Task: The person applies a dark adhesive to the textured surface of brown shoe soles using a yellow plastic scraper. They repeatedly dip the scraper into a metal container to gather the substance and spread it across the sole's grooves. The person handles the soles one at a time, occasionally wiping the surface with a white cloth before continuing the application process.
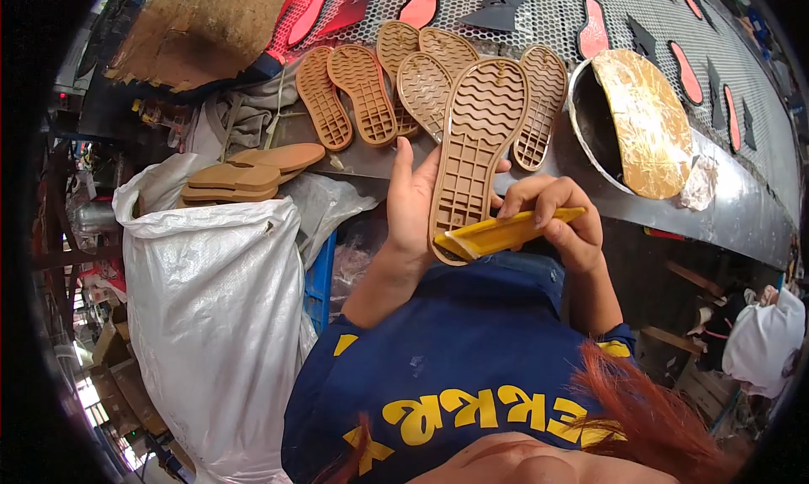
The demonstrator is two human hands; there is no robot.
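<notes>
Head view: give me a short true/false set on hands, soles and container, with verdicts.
1. The left hand holds a brown sole. True.
2. The right hand is empty. False: it holds a yellow tool.
3. The brown sole in hand shows wavy grooves and a grid. True.
4. The round container stands left of that sole. False: it stands to its right.
5. Loose soles lie beyond the hands. True.

Sack (211, 324) L, bowl (595, 134) R, soles (362, 88) btwn on table (742, 210)
</notes>
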